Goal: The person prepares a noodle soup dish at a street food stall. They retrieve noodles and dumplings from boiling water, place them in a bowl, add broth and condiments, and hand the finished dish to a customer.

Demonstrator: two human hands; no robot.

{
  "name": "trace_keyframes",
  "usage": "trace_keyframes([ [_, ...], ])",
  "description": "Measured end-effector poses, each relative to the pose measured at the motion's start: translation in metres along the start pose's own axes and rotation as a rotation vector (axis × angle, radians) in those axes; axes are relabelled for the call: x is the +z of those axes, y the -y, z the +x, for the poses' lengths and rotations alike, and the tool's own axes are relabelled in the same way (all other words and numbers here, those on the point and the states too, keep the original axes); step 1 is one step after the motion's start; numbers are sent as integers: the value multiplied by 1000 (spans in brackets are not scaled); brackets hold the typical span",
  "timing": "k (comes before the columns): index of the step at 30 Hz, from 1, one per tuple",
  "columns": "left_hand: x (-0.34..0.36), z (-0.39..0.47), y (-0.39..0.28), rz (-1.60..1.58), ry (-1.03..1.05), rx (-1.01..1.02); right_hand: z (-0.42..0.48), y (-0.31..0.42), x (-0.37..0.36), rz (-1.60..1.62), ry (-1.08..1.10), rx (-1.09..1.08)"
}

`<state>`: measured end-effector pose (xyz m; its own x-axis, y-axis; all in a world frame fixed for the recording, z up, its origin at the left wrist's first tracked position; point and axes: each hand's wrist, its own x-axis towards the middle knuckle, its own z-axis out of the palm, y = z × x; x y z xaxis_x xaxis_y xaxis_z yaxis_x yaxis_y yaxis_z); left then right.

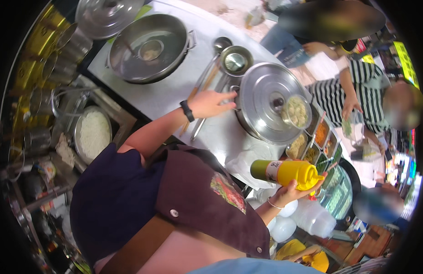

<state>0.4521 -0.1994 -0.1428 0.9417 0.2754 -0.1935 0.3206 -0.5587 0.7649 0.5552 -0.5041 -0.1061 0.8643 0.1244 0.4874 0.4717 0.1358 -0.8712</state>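
My left hand [211, 104], with a black watch band at the wrist, reaches across the metal counter. Its blurred fingers are apart beside the handle of a lidded metal pot [257, 96]; contact is unclear. A clear plastic bowl [297, 111] of pale round food pieces rests near the edge of the pot's lid. My right hand [288, 195] holds a yellow squeeze bottle [290, 171] around its capped end. The bottle lies sideways in the picture, nozzle to the right, and its label bears writing. Clear plastic lids or containers [252, 159] sit near the bottle's base.
A wide metal pan [148, 48] contains liquid and a small strainer. A ladle [221, 44], a small metal pot [236, 61] and long utensils lie mid-counter. Topping trays [320, 133] and stacked plastic cups [311, 215] are at right. A person in stripes [365, 96] holds a cup across the counter.
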Motion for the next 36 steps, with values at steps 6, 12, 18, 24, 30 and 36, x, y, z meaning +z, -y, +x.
trace_keyframes([
  [6, 30, 52, -11, 109, -51, 267, -8, 7, -6, -185, -43, -8],
  [12, 86, 91, 2, 373, -112, 269, -23, 11, -28, -138, -123, 66],
  [18, 95, 84, 11, 562, -191, 269, -40, 14, -45, -282, -168, 65],
  [24, 87, 85, 8, 545, -145, 306, -47, 11, -51, -245, -250, 117],
  [30, 74, 61, -29, 241, 2, 588, -41, 7, -52, -276, -265, 74],
  [36, 98, 39, -42, 173, 101, 1096, -29, 16, -40, -274, -274, 45],
])
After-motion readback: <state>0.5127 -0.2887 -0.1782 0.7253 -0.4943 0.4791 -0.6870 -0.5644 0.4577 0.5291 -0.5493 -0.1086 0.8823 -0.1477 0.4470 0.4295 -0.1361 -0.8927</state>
